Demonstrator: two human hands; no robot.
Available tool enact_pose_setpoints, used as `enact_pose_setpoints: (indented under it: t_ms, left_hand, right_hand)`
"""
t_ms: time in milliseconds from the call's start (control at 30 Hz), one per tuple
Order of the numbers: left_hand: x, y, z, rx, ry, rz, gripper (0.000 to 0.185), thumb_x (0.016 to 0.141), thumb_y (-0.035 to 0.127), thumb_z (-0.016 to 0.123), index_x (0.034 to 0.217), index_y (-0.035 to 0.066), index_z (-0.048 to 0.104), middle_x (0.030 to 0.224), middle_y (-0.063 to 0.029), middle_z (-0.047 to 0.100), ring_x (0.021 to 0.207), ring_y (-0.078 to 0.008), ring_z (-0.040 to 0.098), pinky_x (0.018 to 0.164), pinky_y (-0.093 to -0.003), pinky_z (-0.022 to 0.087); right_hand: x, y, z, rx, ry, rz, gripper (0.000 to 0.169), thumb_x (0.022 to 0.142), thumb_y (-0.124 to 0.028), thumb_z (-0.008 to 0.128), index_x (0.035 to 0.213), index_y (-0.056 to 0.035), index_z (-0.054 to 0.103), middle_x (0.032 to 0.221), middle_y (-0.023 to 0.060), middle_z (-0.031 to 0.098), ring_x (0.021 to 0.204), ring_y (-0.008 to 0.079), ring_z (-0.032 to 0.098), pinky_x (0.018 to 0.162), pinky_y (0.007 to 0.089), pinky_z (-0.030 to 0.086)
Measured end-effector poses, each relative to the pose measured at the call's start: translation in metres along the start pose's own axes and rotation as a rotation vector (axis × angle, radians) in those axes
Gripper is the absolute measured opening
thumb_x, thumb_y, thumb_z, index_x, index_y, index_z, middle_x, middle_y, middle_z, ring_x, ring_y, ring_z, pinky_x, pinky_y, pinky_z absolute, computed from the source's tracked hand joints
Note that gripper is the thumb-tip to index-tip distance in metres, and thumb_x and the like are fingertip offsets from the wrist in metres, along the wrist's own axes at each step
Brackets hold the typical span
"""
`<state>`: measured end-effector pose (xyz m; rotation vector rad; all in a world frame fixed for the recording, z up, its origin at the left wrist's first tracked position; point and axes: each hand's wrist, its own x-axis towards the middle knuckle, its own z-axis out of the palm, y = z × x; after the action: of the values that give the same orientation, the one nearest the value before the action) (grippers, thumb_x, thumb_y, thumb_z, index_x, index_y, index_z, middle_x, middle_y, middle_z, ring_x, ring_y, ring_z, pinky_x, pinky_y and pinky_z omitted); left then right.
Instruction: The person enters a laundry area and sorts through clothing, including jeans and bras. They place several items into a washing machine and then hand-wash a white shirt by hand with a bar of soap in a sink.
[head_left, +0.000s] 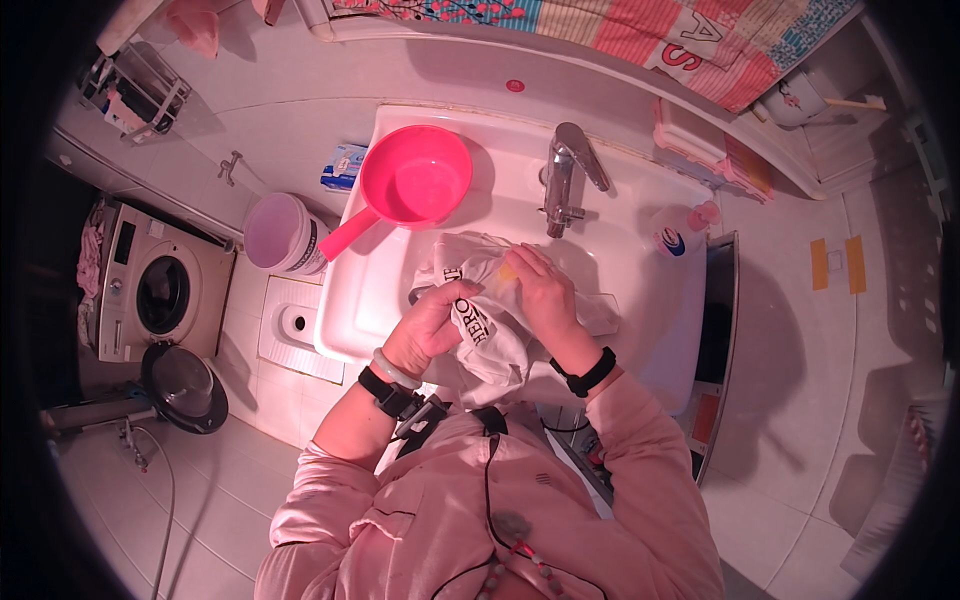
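A white cloth garment with black lettering lies bunched over the basin of a white ceramic sink. My left hand grips its left part near the lettering, thumb on top. My right hand rests on the cloth with fingers extended, beside a yellowish patch; whether it pinches any fabric is not plain. Behind the cloth stands a chrome faucet. A pink plastic dipper sits on the sink's back left, its handle pointing towards the lower left. A pump bottle stands at the sink's right side.
Left of the sink are a pale bucket, a squat toilet and a washing machine with its round door open. A blue package is beside the dipper. Pink boxes stand along the wall at the back right.
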<state>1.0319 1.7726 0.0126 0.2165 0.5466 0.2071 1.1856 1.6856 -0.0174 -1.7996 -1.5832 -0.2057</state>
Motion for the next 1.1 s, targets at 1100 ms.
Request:
enact_pose_setpoints:
  t_ms: [1100]
  left_hand:
    - [0.003,-0.004,-0.001,0.007,0.027,0.006,0.013,0.081,0.003,0.052,0.093,0.0,0.055,0.083,-0.0095,0.063,0.073,-0.0212,0.064,0.067,-0.0318,0.054]
  right_hand:
    - [-0.006,-0.004,-0.009,0.024,-0.051,-0.03,0.032,0.068,0.002,0.054,0.1,-0.0013,0.06,0.106,0.0124,0.06,0.102,0.0271,0.057,0.083,0.0349,0.048]
